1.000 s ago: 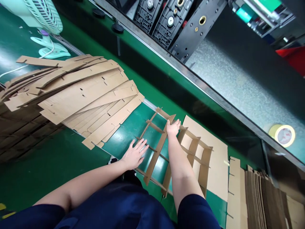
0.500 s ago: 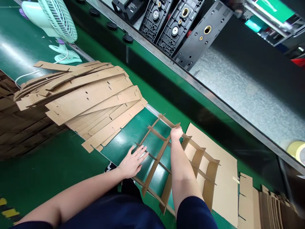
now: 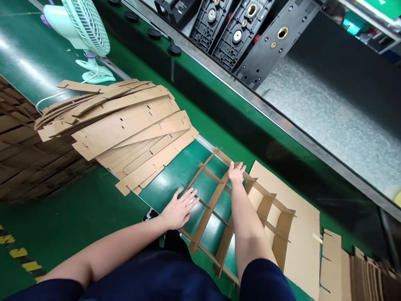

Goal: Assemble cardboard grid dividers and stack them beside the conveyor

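Note:
A cardboard divider grid (image 3: 205, 225) made of slotted strips lies on the green table, its right part over a flat cardboard sheet (image 3: 302, 246). My left hand (image 3: 180, 210) rests with spread fingers at the grid's near left side, fingertips by a lengthwise strip. At the far edge, my right hand (image 3: 237, 172) touches the top of a cross strip where it meets the far lengthwise strip; its fingers are stretched apart. My right forearm hides some of the middle cells.
Loose slotted cardboard strips (image 3: 125, 133) are piled on the left, beside a mint-green fan (image 3: 84, 33). More strips (image 3: 363, 276) stand at the lower right. A conveyor with a metal rail (image 3: 219, 79) runs along the far side, carrying black plastic parts (image 3: 234, 37).
My right hand has loosened from its closed grip on the cross strip, and its fingers are now apart. My left hand stays nearly where it was. The whole view has shifted slightly.

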The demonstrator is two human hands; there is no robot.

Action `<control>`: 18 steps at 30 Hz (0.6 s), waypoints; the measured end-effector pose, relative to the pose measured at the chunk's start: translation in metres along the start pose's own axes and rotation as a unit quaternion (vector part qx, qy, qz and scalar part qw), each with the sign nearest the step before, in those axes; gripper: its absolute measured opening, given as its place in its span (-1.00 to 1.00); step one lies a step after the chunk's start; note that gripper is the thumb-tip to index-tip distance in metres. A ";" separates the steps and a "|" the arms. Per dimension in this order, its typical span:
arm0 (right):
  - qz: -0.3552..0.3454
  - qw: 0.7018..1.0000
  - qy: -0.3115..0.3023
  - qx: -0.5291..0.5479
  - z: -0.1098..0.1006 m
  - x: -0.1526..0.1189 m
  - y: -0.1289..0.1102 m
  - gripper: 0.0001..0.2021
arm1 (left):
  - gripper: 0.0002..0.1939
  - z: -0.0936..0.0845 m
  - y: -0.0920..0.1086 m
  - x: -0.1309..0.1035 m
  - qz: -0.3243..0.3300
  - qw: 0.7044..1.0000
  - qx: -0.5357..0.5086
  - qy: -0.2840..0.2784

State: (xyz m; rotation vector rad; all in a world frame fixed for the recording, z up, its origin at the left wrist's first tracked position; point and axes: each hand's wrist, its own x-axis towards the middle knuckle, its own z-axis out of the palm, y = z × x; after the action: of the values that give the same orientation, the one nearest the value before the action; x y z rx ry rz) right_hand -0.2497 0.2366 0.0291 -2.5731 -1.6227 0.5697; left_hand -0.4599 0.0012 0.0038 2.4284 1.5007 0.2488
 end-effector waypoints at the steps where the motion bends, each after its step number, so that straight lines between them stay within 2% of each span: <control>1: -0.009 1.000 0.015 0.001 0.001 -0.012 0.004 -0.29 | -0.34 0.000 0.000 0.000 -0.003 1.000 -0.002 0.000; 3: -0.061 0.996 0.058 -0.004 0.010 -0.048 0.016 -0.30 | -0.36 -0.001 0.000 0.000 -0.006 1.000 -0.009 -0.003; 5: -0.140 0.986 0.088 -0.021 0.029 -0.089 0.029 -0.30 | -0.36 0.000 0.000 0.000 -0.006 1.000 -0.016 -0.005; 7: -0.190 0.977 0.086 -0.047 0.050 -0.122 0.038 -0.29 | -0.36 0.000 0.001 0.000 -0.004 1.000 -0.016 -0.007; 9: -0.202 0.975 0.075 -0.061 0.062 -0.139 0.040 -0.29 | -0.36 0.000 0.001 0.000 -0.005 1.000 -0.011 -0.006; 12: -0.194 0.979 0.047 -0.048 0.055 -0.144 0.041 -0.33 | -0.36 0.000 0.003 0.000 -0.013 1.000 0.002 -0.001; 14: -0.191 0.979 0.061 -0.028 0.042 -0.152 0.047 -0.36 | -0.36 0.000 0.004 0.000 -0.013 1.000 0.007 0.000; 16: -0.205 0.974 0.094 -0.023 0.036 -0.171 0.058 -0.37 | -0.34 0.000 0.004 0.000 -0.010 1.000 0.006 -0.002; 18: -0.250 0.964 0.084 -0.044 0.041 -0.196 0.067 -0.36 | -0.33 0.000 0.004 0.000 -0.009 1.000 0.004 -0.005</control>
State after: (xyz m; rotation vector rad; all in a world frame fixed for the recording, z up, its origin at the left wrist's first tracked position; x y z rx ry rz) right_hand -0.2806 0.0276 0.0304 -2.0577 -2.1555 0.2359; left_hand -0.4566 -0.0002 0.0050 2.4176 1.5219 0.2273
